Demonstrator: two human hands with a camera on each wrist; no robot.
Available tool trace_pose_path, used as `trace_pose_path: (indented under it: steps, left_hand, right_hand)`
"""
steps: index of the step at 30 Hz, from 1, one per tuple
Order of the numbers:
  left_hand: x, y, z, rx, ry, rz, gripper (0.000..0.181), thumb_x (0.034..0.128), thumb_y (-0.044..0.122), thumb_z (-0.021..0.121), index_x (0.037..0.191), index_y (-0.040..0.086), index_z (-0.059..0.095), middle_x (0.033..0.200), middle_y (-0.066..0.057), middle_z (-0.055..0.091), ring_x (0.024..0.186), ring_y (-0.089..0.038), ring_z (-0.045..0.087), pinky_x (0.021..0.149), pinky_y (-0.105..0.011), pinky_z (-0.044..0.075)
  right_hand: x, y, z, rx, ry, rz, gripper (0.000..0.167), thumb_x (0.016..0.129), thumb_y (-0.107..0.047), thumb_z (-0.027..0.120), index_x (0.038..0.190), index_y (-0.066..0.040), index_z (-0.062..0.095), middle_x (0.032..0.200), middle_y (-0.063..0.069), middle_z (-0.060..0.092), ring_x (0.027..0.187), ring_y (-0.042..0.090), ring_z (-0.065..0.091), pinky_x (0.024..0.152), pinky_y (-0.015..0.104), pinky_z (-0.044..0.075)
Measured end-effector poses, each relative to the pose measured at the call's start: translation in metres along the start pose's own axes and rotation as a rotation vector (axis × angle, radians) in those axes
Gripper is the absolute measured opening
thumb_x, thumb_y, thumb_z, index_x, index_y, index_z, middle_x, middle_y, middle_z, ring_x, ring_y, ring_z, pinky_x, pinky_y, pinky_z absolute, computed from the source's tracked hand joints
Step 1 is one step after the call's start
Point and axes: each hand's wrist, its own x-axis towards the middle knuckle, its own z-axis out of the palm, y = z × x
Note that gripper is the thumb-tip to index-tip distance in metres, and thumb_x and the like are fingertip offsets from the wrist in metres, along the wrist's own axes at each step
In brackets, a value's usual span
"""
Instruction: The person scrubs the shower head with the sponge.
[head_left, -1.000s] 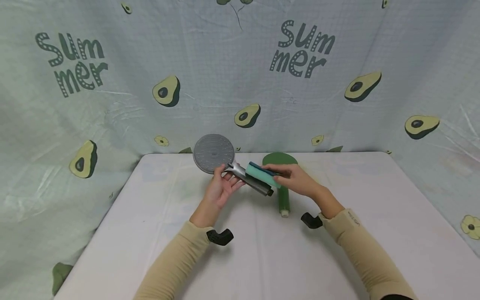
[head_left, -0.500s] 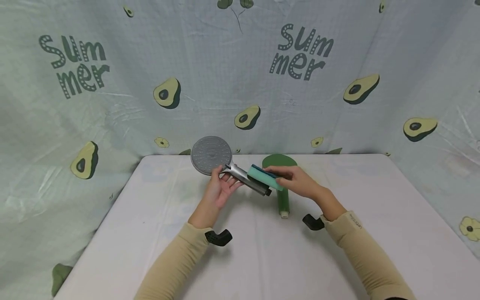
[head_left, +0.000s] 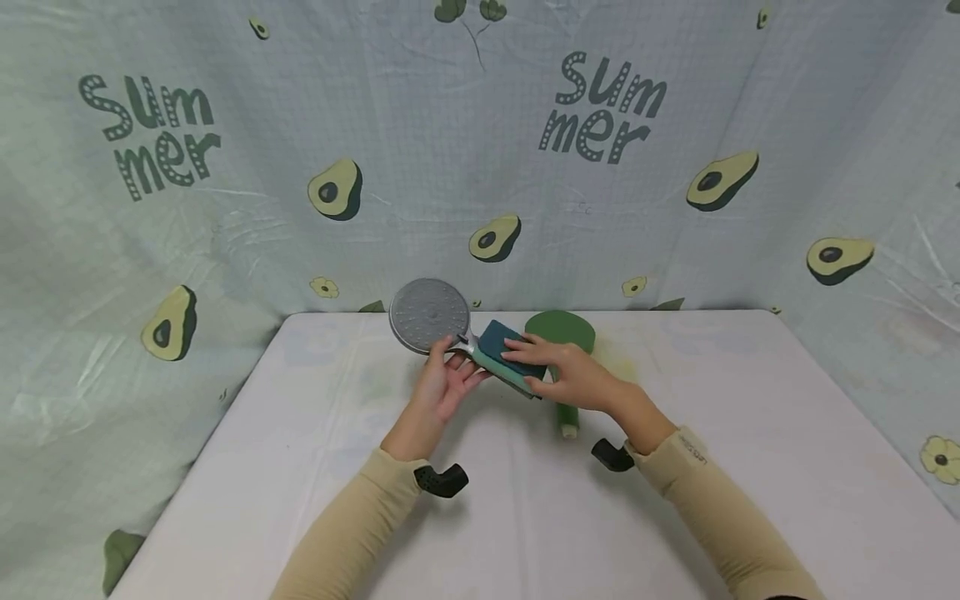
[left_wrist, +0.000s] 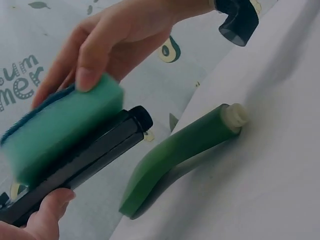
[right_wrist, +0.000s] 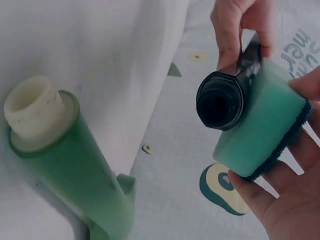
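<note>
My left hand (head_left: 441, 387) pinches a grey shower head (head_left: 430, 315) at its neck, holding it up off the table with the round face toward me. My right hand (head_left: 573, 375) grips a sponge (head_left: 513, 348), dark blue on one side and mint green on the other. In the right wrist view the green side of the sponge (right_wrist: 265, 120) lies along the black handle (right_wrist: 220, 100). The left wrist view shows the sponge (left_wrist: 70, 125) blurred against the handle (left_wrist: 95, 155), with the threaded end bare.
A green shower head (head_left: 566, 329) lies on the white table (head_left: 480, 517) behind and below my right hand, its pale threaded end toward me. Behind the table hangs a patterned curtain (head_left: 420, 108).
The sponge has moved left and turned, showing more of its blue side and covering most of the handle. My right hand has shifted left with fingers more spread. The grey shower head moved slightly right.
</note>
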Motion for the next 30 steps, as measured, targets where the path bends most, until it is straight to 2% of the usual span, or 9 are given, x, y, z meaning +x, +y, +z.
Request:
trace_pose_path:
  steps: [4, 9, 11, 14, 16, 17, 23, 26, 30]
  left_hand:
    - [-0.001, 0.005, -0.002, -0.045, 0.041, 0.024, 0.052, 0.1138, 0.025, 0.031, 0.162, 0.009, 0.016, 0.165, -0.024, 0.023, 0.148, -0.042, 0.028, 0.113, -0.056, 0.026]
    - [0.000, 0.002, 0.002, -0.052, 0.072, 0.045, 0.052, 0.1133, 0.023, 0.034, 0.161, 0.008, 0.019, 0.163, -0.025, 0.027, 0.147, -0.042, 0.031, 0.115, -0.056, 0.025]
    - [0.000, -0.001, 0.005, -0.036, 0.081, 0.034, 0.051, 0.1132, 0.022, 0.035, 0.160, 0.006, 0.023, 0.160, -0.026, 0.032, 0.142, -0.037, 0.043, 0.116, -0.054, 0.027]
    - [0.002, -0.006, 0.008, -0.031, 0.110, 0.026, 0.047, 0.1128, 0.021, 0.039, 0.156, 0.004, 0.030, 0.154, -0.025, 0.041, 0.120, -0.029, 0.063, 0.115, -0.051, 0.032]
    - [0.003, -0.006, 0.009, -0.030, 0.124, 0.031, 0.046, 0.1128, 0.022, 0.039, 0.155, 0.003, 0.032, 0.153, -0.025, 0.043, 0.109, -0.025, 0.066, 0.115, -0.049, 0.033]
    - [0.003, -0.005, 0.009, -0.034, 0.129, 0.037, 0.047, 0.1127, 0.022, 0.040, 0.155, 0.004, 0.031, 0.153, -0.024, 0.042, 0.111, -0.026, 0.066, 0.115, -0.049, 0.033]
    - [0.003, 0.009, 0.006, -0.084, 0.134, 0.076, 0.055, 0.1126, 0.027, 0.040, 0.161, 0.009, 0.022, 0.162, -0.024, 0.030, 0.145, -0.041, 0.035, 0.117, -0.049, 0.026]
    - [0.004, 0.013, 0.003, -0.108, 0.143, 0.092, 0.055, 0.1125, 0.027, 0.040, 0.161, 0.010, 0.022, 0.162, -0.024, 0.031, 0.146, -0.043, 0.032, 0.117, -0.050, 0.027]
    - [0.003, 0.011, 0.000, -0.127, 0.138, 0.099, 0.053, 0.1119, 0.023, 0.038, 0.161, 0.009, 0.022, 0.161, -0.025, 0.030, 0.147, -0.043, 0.031, 0.117, -0.050, 0.025]
  right_hand:
    - [-0.006, -0.002, 0.001, -0.131, -0.010, -0.007, 0.045, 0.092, 0.000, 0.070, 0.136, -0.003, 0.066, 0.148, 0.015, 0.054, 0.142, 0.046, 0.040, 0.101, 0.055, 0.048]
    - [-0.003, -0.007, 0.015, -0.398, 0.064, -0.145, 0.046, 0.087, -0.002, 0.079, 0.132, -0.005, 0.070, 0.143, 0.018, 0.059, 0.136, 0.050, 0.045, 0.105, 0.060, 0.043]
    - [0.002, -0.009, 0.023, -0.478, 0.106, -0.185, 0.047, 0.085, -0.003, 0.082, 0.131, -0.006, 0.071, 0.141, 0.018, 0.060, 0.135, 0.050, 0.046, 0.105, 0.059, 0.043]
    - [0.007, -0.013, 0.030, -0.536, 0.152, -0.208, 0.048, 0.082, -0.003, 0.085, 0.129, -0.006, 0.072, 0.140, 0.017, 0.061, 0.135, 0.050, 0.047, 0.104, 0.058, 0.044]
    - [0.008, -0.015, 0.032, -0.570, 0.157, -0.207, 0.048, 0.082, -0.003, 0.084, 0.129, -0.006, 0.072, 0.140, 0.017, 0.061, 0.134, 0.050, 0.047, 0.103, 0.057, 0.045]
    - [0.007, -0.016, 0.032, -0.578, 0.155, -0.204, 0.048, 0.083, -0.003, 0.084, 0.129, -0.006, 0.072, 0.140, 0.017, 0.061, 0.134, 0.050, 0.048, 0.103, 0.057, 0.045]
    - [-0.003, -0.010, 0.020, -0.516, 0.141, -0.145, 0.047, 0.084, -0.001, 0.081, 0.130, -0.007, 0.072, 0.141, 0.016, 0.061, 0.136, 0.049, 0.046, 0.105, 0.058, 0.043]
    - [-0.011, -0.004, 0.015, -0.409, 0.151, -0.082, 0.045, 0.086, 0.000, 0.078, 0.131, -0.005, 0.071, 0.142, 0.018, 0.059, 0.137, 0.049, 0.044, 0.105, 0.059, 0.043]
    - [-0.014, 0.002, 0.013, -0.229, 0.152, 0.012, 0.043, 0.091, 0.001, 0.071, 0.134, -0.001, 0.067, 0.145, 0.020, 0.056, 0.140, 0.050, 0.040, 0.085, 0.049, 0.054]
